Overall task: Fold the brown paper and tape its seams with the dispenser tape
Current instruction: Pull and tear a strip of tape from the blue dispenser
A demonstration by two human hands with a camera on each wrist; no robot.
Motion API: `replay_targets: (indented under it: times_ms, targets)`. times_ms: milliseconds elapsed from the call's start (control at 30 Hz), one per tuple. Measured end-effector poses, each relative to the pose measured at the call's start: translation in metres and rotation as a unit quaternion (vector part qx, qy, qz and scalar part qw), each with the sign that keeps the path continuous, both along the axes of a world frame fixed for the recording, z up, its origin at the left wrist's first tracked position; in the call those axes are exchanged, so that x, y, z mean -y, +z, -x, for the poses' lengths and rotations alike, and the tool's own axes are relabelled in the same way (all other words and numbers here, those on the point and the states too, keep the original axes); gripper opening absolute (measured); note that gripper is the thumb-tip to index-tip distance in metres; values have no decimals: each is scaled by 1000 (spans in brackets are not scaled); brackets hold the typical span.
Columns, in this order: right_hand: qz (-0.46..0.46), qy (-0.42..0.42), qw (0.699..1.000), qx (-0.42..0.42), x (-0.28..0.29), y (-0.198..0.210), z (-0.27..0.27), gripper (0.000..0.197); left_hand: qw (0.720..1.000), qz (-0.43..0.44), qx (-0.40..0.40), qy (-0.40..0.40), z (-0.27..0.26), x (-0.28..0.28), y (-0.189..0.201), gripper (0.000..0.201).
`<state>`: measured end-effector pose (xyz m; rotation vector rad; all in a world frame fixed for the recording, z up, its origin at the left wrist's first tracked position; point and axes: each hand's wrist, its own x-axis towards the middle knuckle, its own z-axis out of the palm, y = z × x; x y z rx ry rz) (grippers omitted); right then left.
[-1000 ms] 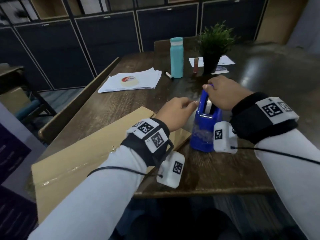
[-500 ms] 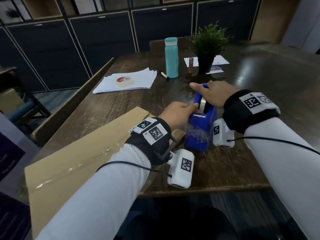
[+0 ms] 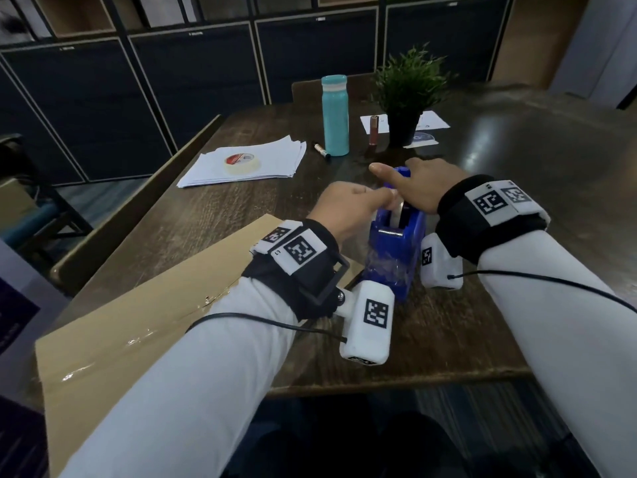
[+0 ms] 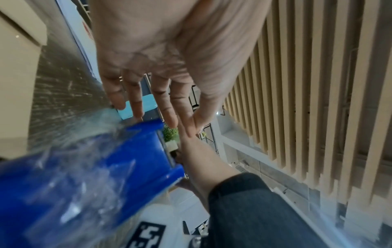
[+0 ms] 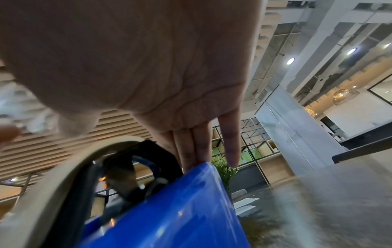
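Dark, scratched wooden tabletop (image 3: 465,332) carries a glossy blue plastic tape dispenser (image 3: 396,250) near its front edge; flat brown paper (image 3: 138,326) overhangs the front left corner. Right hand (image 3: 424,184) presses it flat-fingered; left hand's (image 3: 344,208) grip pinches at its roll.

No words or numbers can be read here. The white tags on the left wristband (image 3: 297,249) and the right wristband (image 3: 496,201) carry only black square code patterns. The two white camera boxes (image 3: 368,322) carry the same kind of pattern. The tape roll (image 3: 242,162) on the white papers has a red mark, too small to read.
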<state>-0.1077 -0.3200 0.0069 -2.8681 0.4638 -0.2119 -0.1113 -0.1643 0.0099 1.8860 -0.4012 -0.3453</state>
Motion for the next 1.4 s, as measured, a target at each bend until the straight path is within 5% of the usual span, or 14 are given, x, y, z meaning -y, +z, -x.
replay_targets:
  times_ms: [567, 1400]
  targets:
    - [0, -2, 1000, -19, -9, 11, 4, 82, 989, 20, -126, -73, 13, -22, -21, 16]
    - [3, -11, 999, -30, -18, 14, 8, 83, 996, 17, -50, -78, 23, -26, -32, 27]
